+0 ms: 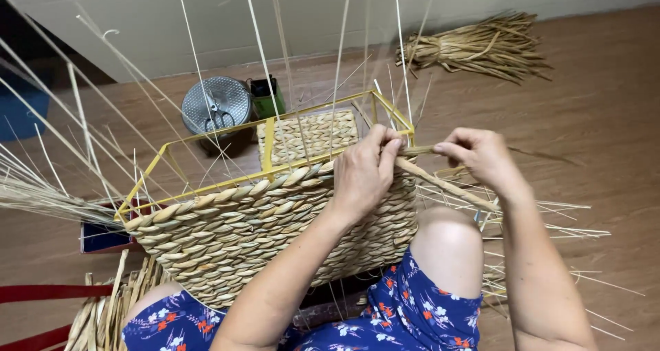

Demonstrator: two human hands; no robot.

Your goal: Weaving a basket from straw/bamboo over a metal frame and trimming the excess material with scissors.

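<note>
At the bottom of the frame the person's knees, in blue flowered cloth, flank a half-woven basket (pixel 275 234) that rests against the lap and fills the centre. Its wall is thick plaited straw built on a yellow metal frame (pixel 206 136), with thin upright stakes (pixel 265 55) fanning toward the top of the frame.

The left hand (pixel 364 176) lies on the basket's upper right rim, fingers clenched around a flat straw strand (pixel 447 184) where it meets the frame corner. Just to the right, the right hand (pixel 481 155) pinches the same strand between thumb and fingertips, drawing it taut.

The strand looks light and pliable but likely to crease or split if bent sharply; it is best held close to the weave. The basket looks light yet stiff, easiest gripped by the frame rim.

Loose straw (pixel 543 217) lies at the right on the wooden floor (pixel 605 103). Farther off, upper left of centre, are a round metal fan-like object (pixel 216 103) and a small green container (pixel 267 96); a tied straw bundle (pixel 474 45) lies at upper right.
</note>
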